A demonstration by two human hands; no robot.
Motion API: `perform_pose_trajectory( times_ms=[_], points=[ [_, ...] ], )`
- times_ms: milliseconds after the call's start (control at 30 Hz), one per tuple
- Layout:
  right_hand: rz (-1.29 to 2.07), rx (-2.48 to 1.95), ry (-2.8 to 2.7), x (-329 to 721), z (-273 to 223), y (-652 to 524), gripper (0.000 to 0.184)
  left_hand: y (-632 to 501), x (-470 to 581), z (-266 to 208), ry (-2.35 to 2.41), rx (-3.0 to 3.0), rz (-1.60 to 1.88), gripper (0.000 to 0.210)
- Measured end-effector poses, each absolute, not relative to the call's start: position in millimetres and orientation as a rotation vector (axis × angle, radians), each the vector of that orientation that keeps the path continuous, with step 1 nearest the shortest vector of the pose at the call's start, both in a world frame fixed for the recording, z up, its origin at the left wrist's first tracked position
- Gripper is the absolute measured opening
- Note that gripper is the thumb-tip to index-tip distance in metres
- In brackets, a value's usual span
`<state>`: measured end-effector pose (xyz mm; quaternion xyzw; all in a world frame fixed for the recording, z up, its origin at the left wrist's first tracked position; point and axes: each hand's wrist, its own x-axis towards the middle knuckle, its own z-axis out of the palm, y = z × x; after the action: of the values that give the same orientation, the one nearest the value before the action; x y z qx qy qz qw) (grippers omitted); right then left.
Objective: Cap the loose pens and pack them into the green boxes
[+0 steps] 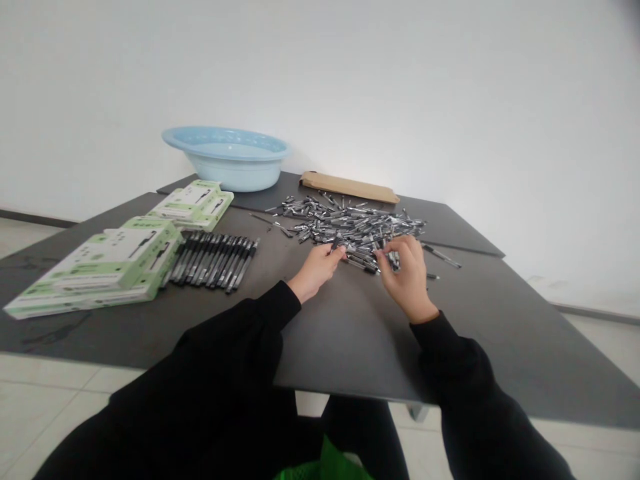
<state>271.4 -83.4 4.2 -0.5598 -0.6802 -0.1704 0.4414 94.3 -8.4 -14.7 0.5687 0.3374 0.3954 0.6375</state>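
Observation:
A loose heap of clear-and-black pens (345, 221) lies on the dark grey table. At its near edge, my left hand (319, 268) is closed around a pen (336, 244), whose dark end shows above the thumb. My right hand (407, 275) is at the heap's near right side, thumb and index finger pinched together. What sits between those fingertips is too small and hidden to name. To the left of my hands, a row of pens (213, 260) lies side by side with black caps and grips.
Green-and-white pen boxes (113, 260) are stacked at the left, with more boxes (193, 202) behind them. A light blue basin (230, 167) stands at the back left. Flat brown cardboard (350, 186) lies behind the heap, near the white wall (380, 87).

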Motion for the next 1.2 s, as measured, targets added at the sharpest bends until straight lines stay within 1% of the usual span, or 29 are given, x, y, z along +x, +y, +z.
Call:
perform_pose_trajectory(
  times_ms=[100,200,300,367,500,700,1033,1200],
  points=[
    [0.07,-1.44,-1.575,273,-1,-80,0.022,-10,94,-14,0.727,1.334,0.915,0.026],
    [0.485,-1.359,-1.417,269,-11,-72,0.037,-11,95,-19,0.684,1.457,0.926,0.029],
    [0.73,-1.21,-1.275,265,-16,-68,0.044,-11,97,-22,0.657,1.597,0.906,0.032],
    [0.827,-1.148,-1.206,264,-13,-69,0.046,-11,97,-21,0.637,1.697,0.88,0.034],
    [0.838,-1.043,-1.02,272,0,-73,0.047,-14,94,-16,0.604,1.831,0.768,0.036],
    [0.763,-0.945,-0.911,284,17,-77,0.043,-19,89,-13,0.509,1.74,0.574,0.047],
    [0.768,-1.047,-1.002,275,9,-80,0.048,-13,90,-13,0.466,1.498,0.484,0.04],
    [0.727,-1.01,-0.989,277,13,-81,0.046,-14,88,-14,0.453,1.464,0.477,0.041]
  ],
)
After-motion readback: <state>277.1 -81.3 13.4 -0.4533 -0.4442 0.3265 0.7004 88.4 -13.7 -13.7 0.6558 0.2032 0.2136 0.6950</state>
